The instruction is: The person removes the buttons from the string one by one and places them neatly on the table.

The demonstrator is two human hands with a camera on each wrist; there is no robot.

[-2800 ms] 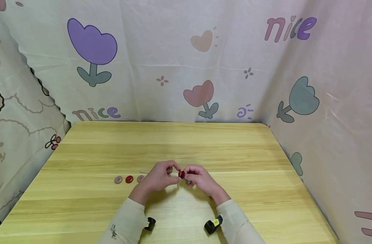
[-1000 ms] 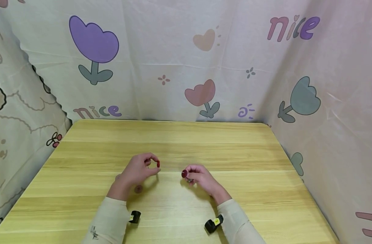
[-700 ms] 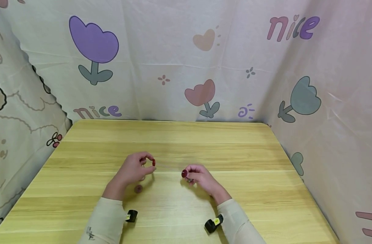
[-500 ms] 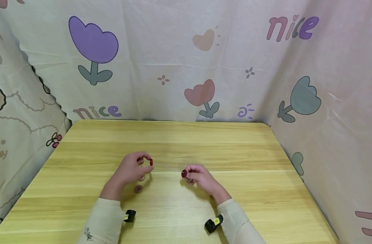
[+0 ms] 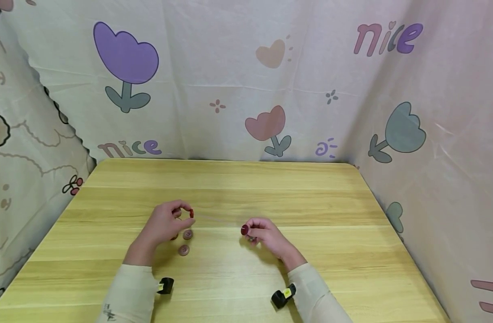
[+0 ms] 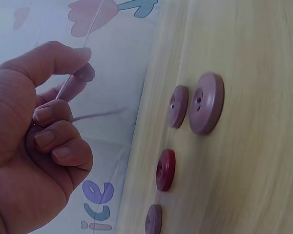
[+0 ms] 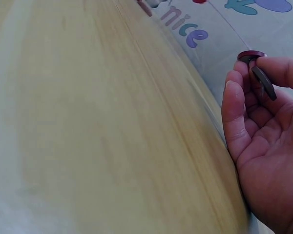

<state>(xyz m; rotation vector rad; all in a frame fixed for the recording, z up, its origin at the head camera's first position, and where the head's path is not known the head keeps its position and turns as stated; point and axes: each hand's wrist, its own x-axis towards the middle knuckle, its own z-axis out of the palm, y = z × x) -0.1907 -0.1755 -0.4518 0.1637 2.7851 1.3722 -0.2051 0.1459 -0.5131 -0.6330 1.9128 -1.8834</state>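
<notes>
My left hand (image 5: pixel 161 222) pinches a red button (image 5: pixel 191 213) between thumb and forefinger, its other fingers curled. A pale thread (image 6: pixel 91 27) passes through this button and stretches across to my right hand (image 5: pixel 267 237). In the left wrist view, a loose thread end sticks out past the curled fingers. The right hand grips a dark red button (image 7: pixel 252 53) and a second dark button (image 7: pixel 263 83) on the thread. Below the left hand, two mauve buttons (image 6: pixel 206 104) lie on the table near a red button (image 6: pixel 166 170) and another mauve button (image 6: pixel 154 219).
The wooden table (image 5: pixel 311 193) reaches back to a patterned curtain (image 5: pixel 214 54), which also hangs along both sides. Black wrist cameras (image 5: pixel 284 297) sit at both sleeves, low over the tabletop.
The hands were together at the red buttons; the left hand has since drawn away leftward with one red button, the thread stretching between them. The right hand has stayed nearly still.
</notes>
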